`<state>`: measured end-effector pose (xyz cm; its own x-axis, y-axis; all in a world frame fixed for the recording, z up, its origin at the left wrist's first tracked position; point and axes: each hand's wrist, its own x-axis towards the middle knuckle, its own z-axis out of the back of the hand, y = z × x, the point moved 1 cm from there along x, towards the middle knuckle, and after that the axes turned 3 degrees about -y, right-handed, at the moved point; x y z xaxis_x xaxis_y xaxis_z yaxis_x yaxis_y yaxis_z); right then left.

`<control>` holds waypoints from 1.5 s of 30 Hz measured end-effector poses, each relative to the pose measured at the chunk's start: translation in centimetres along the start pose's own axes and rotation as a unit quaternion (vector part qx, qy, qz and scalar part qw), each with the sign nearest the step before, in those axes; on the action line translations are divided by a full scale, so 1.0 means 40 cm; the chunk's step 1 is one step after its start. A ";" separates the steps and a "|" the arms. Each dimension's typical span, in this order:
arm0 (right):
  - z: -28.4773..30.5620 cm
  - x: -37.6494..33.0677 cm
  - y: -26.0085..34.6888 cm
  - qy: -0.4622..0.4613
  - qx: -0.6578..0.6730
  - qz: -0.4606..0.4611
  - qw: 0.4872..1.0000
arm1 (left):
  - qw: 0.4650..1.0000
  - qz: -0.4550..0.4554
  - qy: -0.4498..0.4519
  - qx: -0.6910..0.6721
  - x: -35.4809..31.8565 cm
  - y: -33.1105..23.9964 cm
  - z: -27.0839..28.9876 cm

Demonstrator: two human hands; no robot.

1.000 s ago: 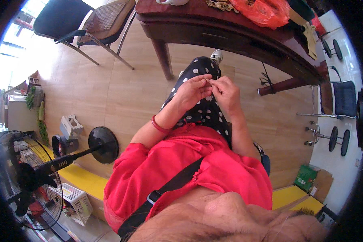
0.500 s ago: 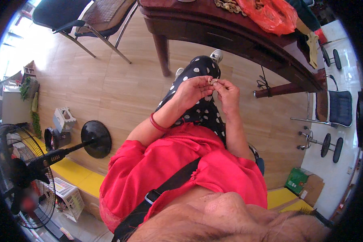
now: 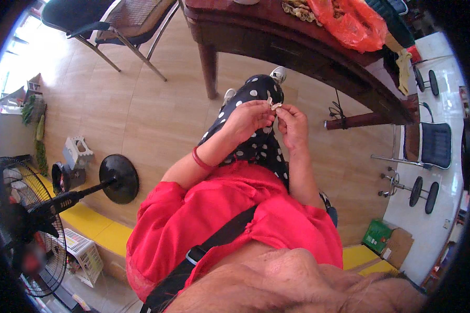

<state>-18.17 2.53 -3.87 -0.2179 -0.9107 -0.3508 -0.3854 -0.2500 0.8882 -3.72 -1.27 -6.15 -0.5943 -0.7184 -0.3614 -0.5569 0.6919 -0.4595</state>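
Observation:
Above my lap, a small, crumpled cream-coloured piece (image 3: 274, 106) is stretched between my two hands. My left hand (image 3: 249, 121) pinches one end of it between thumb and fingertips. The other end is pinched in my right hand (image 3: 293, 126), which is close beside the left. What kind of thing the piece is cannot be made out. Under the hands lie my black trousers with white dots (image 3: 256, 88).
Ahead stands a dark red-brown table (image 3: 277, 44), bearing a red plastic bag (image 3: 347, 23) and a beige tangled heap (image 3: 300, 11). A chair (image 3: 133, 23) is at far left, a standing fan (image 3: 28, 224) at near left. A chair (image 3: 434, 145) stands right.
My fingertips have shifted slightly, and more of the cream piece now sticks up between them. Both hands keep their pinch. The view has tilted a little.

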 end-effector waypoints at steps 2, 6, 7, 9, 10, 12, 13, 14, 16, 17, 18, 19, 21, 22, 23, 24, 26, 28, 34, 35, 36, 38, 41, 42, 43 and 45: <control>-0.007 0.012 0.012 0.002 0.023 -0.008 1.000 | 0.999 0.010 0.016 -0.035 0.000 0.000 0.002; -0.039 0.060 0.087 0.021 0.044 0.018 0.999 | 0.999 -0.007 -0.033 -0.035 -0.019 -0.036 -0.012; -0.058 0.074 0.119 0.023 0.034 0.034 0.999 | 0.999 -0.020 -0.035 -0.022 -0.022 -0.046 -0.011; -0.106 0.108 0.203 -0.005 -0.052 0.129 0.990 | 0.998 -0.048 -0.041 0.003 -0.019 -0.060 0.004; -0.124 0.132 0.246 -0.027 -0.087 0.173 0.981 | 0.998 -0.053 -0.027 -0.008 -0.020 -0.072 0.004; -0.157 0.202 0.313 -0.065 -0.172 0.298 0.937 | 0.995 -0.089 -0.048 0.013 -0.038 -0.102 -0.011; -0.171 0.238 0.350 -0.084 -0.222 0.379 0.894 | 0.992 -0.106 -0.057 0.022 -0.045 -0.116 -0.021; -0.183 0.260 0.383 -0.109 -0.285 0.437 0.846 | 0.988 -0.138 -0.059 0.047 -0.045 -0.128 -0.016; -0.192 0.324 0.419 -0.101 -0.320 0.454 0.826 | 0.971 -0.216 -0.057 0.085 -0.060 -0.166 -0.032; -0.183 0.361 0.420 -0.103 -0.340 0.484 0.800 | 0.960 -0.255 -0.055 0.104 -0.069 -0.187 -0.047; -0.172 0.384 0.412 -0.109 -0.322 0.484 0.806 | 0.947 -0.285 -0.062 0.134 -0.075 -0.213 -0.061; -0.173 0.391 0.407 -0.112 -0.302 0.486 0.812 | 0.927 -0.326 -0.067 0.172 -0.079 -0.242 -0.077; -0.180 0.384 0.396 -0.102 -0.244 0.473 0.840 | 0.877 -0.405 -0.078 0.246 -0.078 -0.311 -0.114; -0.178 0.349 0.383 -0.090 -0.208 0.457 0.860 | 0.848 -0.439 -0.089 0.282 -0.074 -0.347 -0.148; -0.169 0.308 0.372 -0.080 -0.172 0.441 0.877 | 0.799 -0.491 -0.089 0.336 -0.058 -0.386 -0.182; -0.170 0.261 0.360 -0.061 -0.118 0.344 0.930 | 0.743 -0.538 -0.092 0.387 -0.040 -0.425 -0.211; -0.175 0.190 0.313 -0.016 -0.004 0.199 0.980 | 0.628 -0.612 -0.110 0.468 0.003 -0.498 -0.267; -0.168 0.147 0.251 0.034 0.069 0.116 0.990 | 0.514 -0.663 -0.141 0.525 0.043 -0.558 -0.321; -0.082 0.149 0.083 0.155 0.351 -0.108 0.917 | 0.369 -0.672 -0.192 0.613 0.143 -0.618 -0.348; -0.062 0.154 0.070 0.175 0.421 -0.140 0.879 | 0.348 -0.695 -0.193 0.599 0.151 -0.608 -0.342; -0.035 0.163 0.053 0.165 0.489 -0.161 0.842 | 0.345 -0.701 -0.193 0.594 0.131 -0.560 -0.351; -0.018 0.160 0.049 0.180 0.537 -0.126 0.815 | 0.416 -0.660 -0.146 0.608 0.070 -0.461 -0.330; -0.035 0.145 0.056 0.106 0.547 -0.077 0.827 | 0.508 -0.577 -0.082 0.634 0.014 -0.289 -0.231; -0.039 0.137 0.056 0.107 0.560 -0.074 0.818 | 0.536 -0.541 -0.078 0.643 0.003 -0.233 -0.199; -0.035 0.140 0.053 0.107 0.575 -0.091 0.806 | 0.563 -0.506 -0.073 0.649 -0.003 -0.181 -0.174; -0.039 0.135 0.036 0.157 0.560 -0.054 0.811 | 0.590 -0.478 -0.072 0.647 -0.014 -0.110 -0.136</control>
<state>-18.52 -3.24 -4.03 0.0427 -0.9862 -0.1597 -0.9988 -0.0381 -0.0320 -4.10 -3.54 0.48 -0.2597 -0.7991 0.5423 0.3668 -0.6011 -0.7101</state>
